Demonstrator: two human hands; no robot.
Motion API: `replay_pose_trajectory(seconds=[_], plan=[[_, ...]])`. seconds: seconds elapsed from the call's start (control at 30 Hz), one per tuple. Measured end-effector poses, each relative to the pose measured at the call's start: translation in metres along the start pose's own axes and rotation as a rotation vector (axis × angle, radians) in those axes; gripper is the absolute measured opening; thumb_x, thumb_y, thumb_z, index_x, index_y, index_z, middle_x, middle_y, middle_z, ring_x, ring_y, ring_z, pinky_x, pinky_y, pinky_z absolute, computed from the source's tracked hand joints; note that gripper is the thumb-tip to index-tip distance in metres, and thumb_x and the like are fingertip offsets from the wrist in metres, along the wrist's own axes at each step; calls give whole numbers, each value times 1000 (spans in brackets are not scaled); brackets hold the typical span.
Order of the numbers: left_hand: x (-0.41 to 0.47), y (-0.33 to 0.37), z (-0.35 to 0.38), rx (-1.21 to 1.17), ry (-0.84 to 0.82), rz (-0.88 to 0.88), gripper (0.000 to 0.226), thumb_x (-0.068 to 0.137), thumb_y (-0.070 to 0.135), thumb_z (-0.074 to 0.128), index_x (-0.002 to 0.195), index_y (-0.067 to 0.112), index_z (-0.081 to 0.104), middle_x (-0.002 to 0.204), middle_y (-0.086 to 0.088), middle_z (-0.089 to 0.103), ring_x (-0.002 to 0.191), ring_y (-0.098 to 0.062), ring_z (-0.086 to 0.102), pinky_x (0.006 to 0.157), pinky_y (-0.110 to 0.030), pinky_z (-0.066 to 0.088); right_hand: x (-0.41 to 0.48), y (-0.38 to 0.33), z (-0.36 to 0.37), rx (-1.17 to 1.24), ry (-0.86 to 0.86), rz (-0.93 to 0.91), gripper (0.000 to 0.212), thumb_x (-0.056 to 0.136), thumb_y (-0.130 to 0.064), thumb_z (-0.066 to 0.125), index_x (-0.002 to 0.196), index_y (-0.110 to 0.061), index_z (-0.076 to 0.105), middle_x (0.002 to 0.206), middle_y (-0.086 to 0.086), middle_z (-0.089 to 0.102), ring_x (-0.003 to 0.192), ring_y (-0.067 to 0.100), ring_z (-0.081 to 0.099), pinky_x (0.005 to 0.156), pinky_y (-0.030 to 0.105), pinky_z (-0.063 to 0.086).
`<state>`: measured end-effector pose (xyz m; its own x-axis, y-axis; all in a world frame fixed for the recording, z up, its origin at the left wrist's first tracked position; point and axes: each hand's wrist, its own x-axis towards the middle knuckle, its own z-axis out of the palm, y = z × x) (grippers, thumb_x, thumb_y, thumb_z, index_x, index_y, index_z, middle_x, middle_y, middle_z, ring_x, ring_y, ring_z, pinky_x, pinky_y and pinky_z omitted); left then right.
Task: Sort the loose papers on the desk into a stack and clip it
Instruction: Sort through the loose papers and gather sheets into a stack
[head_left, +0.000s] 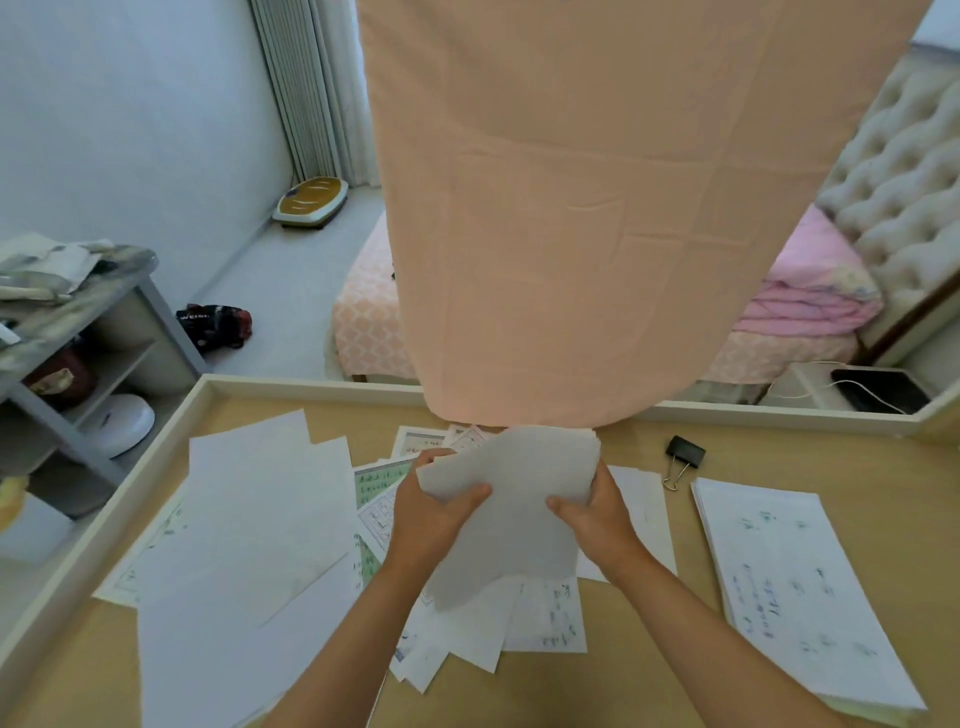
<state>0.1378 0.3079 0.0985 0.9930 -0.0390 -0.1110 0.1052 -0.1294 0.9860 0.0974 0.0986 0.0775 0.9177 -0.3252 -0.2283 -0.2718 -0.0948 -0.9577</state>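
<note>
Fingers (470, 493) of both hands are clamped on a sheaf of white papers (514, 499). The left hand (431, 514) grips its left edge with the thumb on top, and the right hand (597, 512) grips its right edge the same way. The sheaf is held tilted above the middle of the surface (649, 649), its lower part sagging toward the person.

Largest in view is a peach cloth (597, 208) that hangs from the top of the picture. Its lower hem reaches the far rim of the surface just behind the sheaf. Next is the surface itself, light wood with a pale raised border. On its left side lie big blank sheets (249, 530), overlapping at odd angles, and one juts over the near edge. On the right, well apart from the hands, sits a squared stack (795, 582) whose top page carries faint blue handwriting. Under the held sheaf lie scattered written pages (550, 618), some with green printed grids, fanned out toward the person. Smallest is a black binder clip (684, 452) with wire handles, lying on bare wood between the right hand and the far rim, just beyond the squared stack.

Behind the surface are a bed (363, 317) with a folded pink blanket (810, 291), and a grey shelf unit (104, 322) at the left.
</note>
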Motion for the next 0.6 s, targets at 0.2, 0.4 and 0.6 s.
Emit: replay_pose_trajectory(seconds=[0.2,0.4,0.6], plan=[[5,-7,-19,-32,-5,-7,50,60,31,87,101,38,58,103,6,64,91,-17,65,68,-35,60,-2,-9,2,90,1,56,42,79,1,58,113,-24,61,107,3,69,100,22,66,73,34,54],[0,-1,-14,-71,94,-19,49,69,21,88,102,38,56,101,8,63,89,-11,63,64,-27,55,-6,-11,14,90,-5,58,48,61,-7,50,106,-18,63,101,6,71,94,25,68,75,43,56],[1,-2,-18,-68,71,43,48,72,21,85,108,33,55,101,10,59,88,-8,60,67,-28,57,-14,-6,21,54,-18,116,44,80,9,49,106,-24,60,101,3,67,96,20,63,69,30,50]])
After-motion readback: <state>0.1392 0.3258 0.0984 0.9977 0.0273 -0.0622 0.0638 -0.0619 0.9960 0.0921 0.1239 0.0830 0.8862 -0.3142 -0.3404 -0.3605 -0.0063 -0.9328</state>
